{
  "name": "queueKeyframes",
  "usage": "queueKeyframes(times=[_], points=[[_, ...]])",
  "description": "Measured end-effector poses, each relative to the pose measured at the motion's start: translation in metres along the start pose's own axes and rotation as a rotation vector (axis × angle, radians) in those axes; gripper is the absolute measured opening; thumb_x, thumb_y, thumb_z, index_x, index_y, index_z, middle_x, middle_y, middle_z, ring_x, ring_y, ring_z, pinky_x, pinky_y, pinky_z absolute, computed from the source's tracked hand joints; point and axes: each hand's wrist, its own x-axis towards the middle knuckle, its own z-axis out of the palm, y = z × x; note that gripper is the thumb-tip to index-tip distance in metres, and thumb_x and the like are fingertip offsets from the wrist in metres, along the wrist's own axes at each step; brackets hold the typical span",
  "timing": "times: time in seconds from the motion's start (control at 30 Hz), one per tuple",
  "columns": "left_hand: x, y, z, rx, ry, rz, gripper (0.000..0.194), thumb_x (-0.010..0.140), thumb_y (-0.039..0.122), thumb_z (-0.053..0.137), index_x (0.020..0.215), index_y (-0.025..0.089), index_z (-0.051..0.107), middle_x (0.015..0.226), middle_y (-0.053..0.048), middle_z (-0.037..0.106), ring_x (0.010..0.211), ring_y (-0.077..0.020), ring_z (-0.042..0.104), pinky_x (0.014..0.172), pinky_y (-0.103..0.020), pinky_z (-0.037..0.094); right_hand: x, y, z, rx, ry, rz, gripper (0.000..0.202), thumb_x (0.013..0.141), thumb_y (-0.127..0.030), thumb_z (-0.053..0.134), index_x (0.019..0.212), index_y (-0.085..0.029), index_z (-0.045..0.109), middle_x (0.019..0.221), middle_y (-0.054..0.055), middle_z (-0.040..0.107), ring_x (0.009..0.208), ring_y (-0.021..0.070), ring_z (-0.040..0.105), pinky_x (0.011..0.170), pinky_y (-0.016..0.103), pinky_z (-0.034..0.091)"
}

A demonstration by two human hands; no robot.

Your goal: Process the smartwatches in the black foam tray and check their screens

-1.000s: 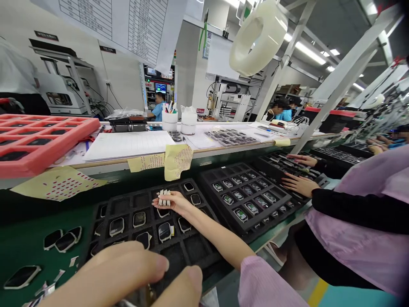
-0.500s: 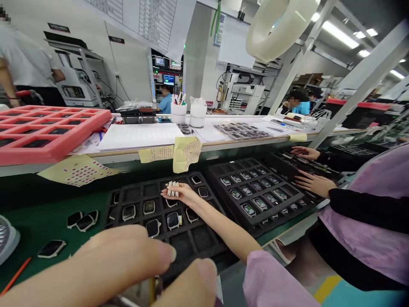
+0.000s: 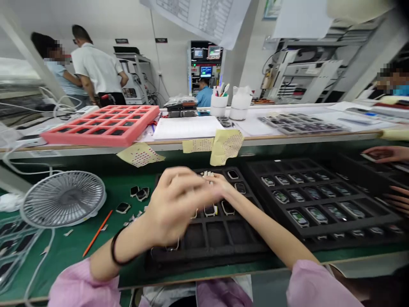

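Note:
My left hand [image 3: 179, 202] is raised over the left part of the black foam tray [image 3: 214, 256], its fingers smeared by motion and pointing at my right hand. Whether it holds anything is not clear. My right hand [image 3: 217, 181] is over the back of the same tray and holds small white pieces [image 3: 208, 174] at its fingers, partly hidden by my left hand. Square watch cases sit in the tray's pockets, among them one watch [image 3: 210, 210] with a yellow tab. Several front pockets are bare.
On the green mat, watches [image 3: 123, 207], an orange stick [image 3: 97, 233] and a round fan [image 3: 68, 197] lie left. A second black tray [image 3: 306, 230] with watches stands right, near a co-worker's hands [image 3: 388, 153]. The shelf bears a pink tray [image 3: 128, 138] and white cups [image 3: 219, 105].
The view has turned left, bringing the fan into sight. My left hand has moved from close to the camera to beside my right hand, which still holds the white pieces.

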Motion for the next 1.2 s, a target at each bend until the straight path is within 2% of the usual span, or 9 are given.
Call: queueKeyframes(times=[0.1, 0.2, 0.3, 0.43, 0.6, 0.77, 0.83, 0.93, 1.2], points=[[0.059, -0.03, -0.015, 0.38, -0.052, 0.254, 0.045, 0.078, 0.02, 0.054, 0.123, 0.025, 0.058, 0.103, -0.004, 0.064, 0.105, -0.0256, 0.05, 0.1, -0.042, 0.035, 0.008, 0.001, 0.004, -0.027, -0.037, 0.02, 0.013, 0.068, -0.005, 0.071, 0.08, -0.007, 0.068, 0.076, 0.014, 0.074, 0.07, 0.021, 0.072, 0.076, 0.035, 0.057], [0.099, -0.086, -0.03, 0.553, -0.005, 0.106, 0.048, 0.073, 0.008, 0.048, 0.118, 0.019, 0.059, 0.095, -0.003, 0.064, 0.097, -0.0211, 0.051, 0.098, -0.036, 0.035, 0.02, 0.005, 0.012, -0.059, -0.069, 0.028, 0.016, 0.063, -0.007, 0.077, 0.077, -0.008, 0.069, 0.075, 0.013, 0.074, 0.072, 0.0232, 0.072, 0.075, 0.037, 0.059], [0.119, -0.134, -0.034, 0.573, 0.017, 0.034, 0.049, 0.069, 0.003, 0.045, 0.114, 0.017, 0.059, 0.089, -0.003, 0.065, 0.091, -0.0203, 0.054, 0.091, -0.035, 0.039, 0.032, 0.011, 0.023, -0.084, -0.087, 0.021, 0.022, 0.059, -0.009, 0.081, 0.077, -0.008, 0.07, 0.074, 0.013, 0.074, 0.073, 0.0247, 0.072, 0.075, 0.04, 0.059], [0.128, -0.163, -0.032, 0.582, 0.009, 0.022, 0.05, 0.067, 0.001, 0.044, 0.112, 0.016, 0.059, 0.087, -0.004, 0.064, 0.092, -0.0209, 0.054, 0.092, -0.036, 0.039, 0.045, 0.02, 0.03, -0.095, -0.095, 0.013, 0.03, 0.053, -0.012, 0.085, 0.078, -0.006, 0.07, 0.071, 0.013, 0.073, 0.072, 0.0267, 0.072, 0.075, 0.041, 0.06], [0.125, -0.163, -0.034, 0.561, -0.126, 0.092, 0.068, 0.065, -0.002, 0.046, 0.131, 0.015, 0.047, 0.105, -0.009, 0.063, 0.107, -0.0237, 0.053, 0.101, -0.042, 0.035, 0.05, 0.023, 0.027, -0.098, -0.103, 0.028, 0.03, 0.053, -0.012, 0.086, 0.077, -0.006, 0.069, 0.07, 0.014, 0.072, 0.076, 0.0282, 0.072, 0.076, 0.044, 0.059], [0.12, -0.143, -0.029, 0.462, -0.349, 0.226, 0.08, 0.068, 0.011, 0.066, 0.142, 0.018, 0.035, 0.141, -0.013, 0.045, 0.129, -0.0255, 0.042, 0.107, -0.039, 0.034, 0.051, 0.018, 0.018, -0.121, -0.124, 0.042, 0.027, 0.058, -0.016, 0.083, 0.078, -0.008, 0.068, 0.073, 0.012, 0.072, 0.075, 0.0264, 0.072, 0.075, 0.045, 0.059], [0.121, -0.138, -0.021, 0.4, -0.423, 0.274, 0.072, 0.072, 0.02, 0.07, 0.138, 0.019, 0.041, 0.14, -0.013, 0.047, 0.125, -0.0247, 0.047, 0.101, -0.036, 0.042, 0.051, 0.017, 0.015, -0.141, -0.13, 0.028, 0.026, 0.06, -0.02, 0.082, 0.08, -0.01, 0.068, 0.074, 0.011, 0.072, 0.075, 0.0249, 0.072, 0.075, 0.042, 0.06], [0.126, -0.136, -0.007, 0.363, -0.424, 0.302, 0.055, 0.076, 0.024, 0.069, 0.128, 0.015, 0.053, 0.13, -0.014, 0.057, 0.114, -0.0241, 0.057, 0.088, -0.032, 0.05, 0.049, 0.018, 0.01, -0.189, -0.111, -0.009, 0.026, 0.066, -0.028, 0.079, 0.082, -0.011, 0.067, 0.073, 0.01, 0.071, 0.075, 0.0232, 0.071, 0.074, 0.039, 0.059], [0.153, -0.142, 0.018, 0.527, -0.369, 0.296, 0.05, 0.067, 0.021, 0.077, 0.115, 0.011, 0.062, 0.115, -0.014, 0.066, 0.105, -0.0253, 0.061, 0.085, -0.032, 0.051, 0.056, 0.001, -0.031, -0.474, 0.115, -0.184, 0.029, 0.086, -0.033, 0.047, 0.098, -0.014, 0.064, 0.074, 0.007, 0.069, 0.066, 0.0188, 0.067, 0.071, 0.037, 0.057]])
